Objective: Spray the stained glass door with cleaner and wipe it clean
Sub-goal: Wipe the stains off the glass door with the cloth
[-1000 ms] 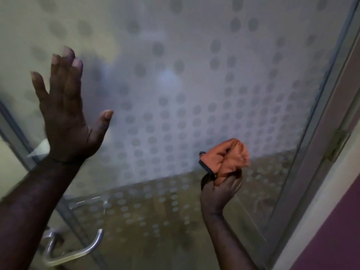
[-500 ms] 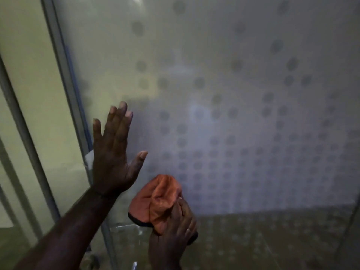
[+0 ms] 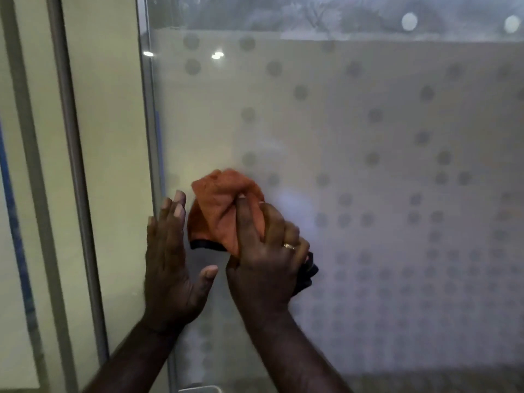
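No brand or writing anywhere that I could read. The glass door (image 3: 354,165) filled most of what was in front of the person: frosted film covered in grey dots, sparse up high and packed tighter lower down, with a clear strip along the top and a couple of light reflections near its left edge. The right hand (image 3: 266,268) was clenched tight around a bunched-up orange cloth (image 3: 224,205) with a dark edge, pushing it against the glass close to the door's left edge. There was a ring (image 3: 289,246) on one finger. The left hand (image 3: 173,265) was open, fingers spread, palm flat on the glass just left of the cloth, right beside the metal frame (image 3: 71,165).
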Available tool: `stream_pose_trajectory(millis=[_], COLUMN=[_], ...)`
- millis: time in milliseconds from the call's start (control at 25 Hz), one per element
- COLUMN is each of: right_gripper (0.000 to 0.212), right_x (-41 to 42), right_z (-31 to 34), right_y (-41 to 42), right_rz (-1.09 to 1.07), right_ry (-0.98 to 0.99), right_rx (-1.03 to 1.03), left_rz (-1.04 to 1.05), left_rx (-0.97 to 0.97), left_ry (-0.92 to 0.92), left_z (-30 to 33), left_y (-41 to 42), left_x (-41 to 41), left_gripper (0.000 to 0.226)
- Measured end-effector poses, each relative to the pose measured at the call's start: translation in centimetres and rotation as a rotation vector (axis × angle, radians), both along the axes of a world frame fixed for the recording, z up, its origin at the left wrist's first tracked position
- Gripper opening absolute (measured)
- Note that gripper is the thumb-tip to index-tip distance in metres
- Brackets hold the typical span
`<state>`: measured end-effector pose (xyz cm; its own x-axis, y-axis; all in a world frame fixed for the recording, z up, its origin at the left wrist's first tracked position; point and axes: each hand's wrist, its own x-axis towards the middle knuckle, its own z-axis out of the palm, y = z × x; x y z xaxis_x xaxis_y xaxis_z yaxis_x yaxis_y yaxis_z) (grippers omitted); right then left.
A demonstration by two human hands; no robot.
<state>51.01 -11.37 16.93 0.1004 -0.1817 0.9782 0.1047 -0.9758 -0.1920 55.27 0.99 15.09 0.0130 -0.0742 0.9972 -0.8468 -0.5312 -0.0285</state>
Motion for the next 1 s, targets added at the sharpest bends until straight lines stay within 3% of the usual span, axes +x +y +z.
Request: stream_pose_trajectory(millis=[240,480,600,760,1000], right_gripper=[0.062,0.07,0.068,0.066,0.077], right_x=[-0.7,-2.4,-4.1,-6.0,-7.4], right_z=[9.3,12.1,9.7,3.1,-8.2], right_y=[-2.4,-7.2,-9.7,-11.0,-7.8], right_rz=[-0.102,-0.246,-0.224,-0.169,-0.003], right_ry=[-0.066,-0.095,-0.189,-0.249,-0.021], right_rx=[-0.074,0.175,0.264,0.172,-0.069], left_rz=[-0.089,-0.048,-0.058,-0.098,-0.194], left_rx=[-0.015,0.008,0.013,0.02,0.074], left_ry=[-0.008,0.014,0.009,0.062,0.337], left_z=[0.1,0.1,0.3,-0.1,-3.9], left_y=[-1.5,-1.5,-1.3,-1.2,-0.5], left_x=[1.0,0.6,-0.1,-1.4,-5.7], left_gripper=[0.078,0.077,0.076,0.076,0.078])
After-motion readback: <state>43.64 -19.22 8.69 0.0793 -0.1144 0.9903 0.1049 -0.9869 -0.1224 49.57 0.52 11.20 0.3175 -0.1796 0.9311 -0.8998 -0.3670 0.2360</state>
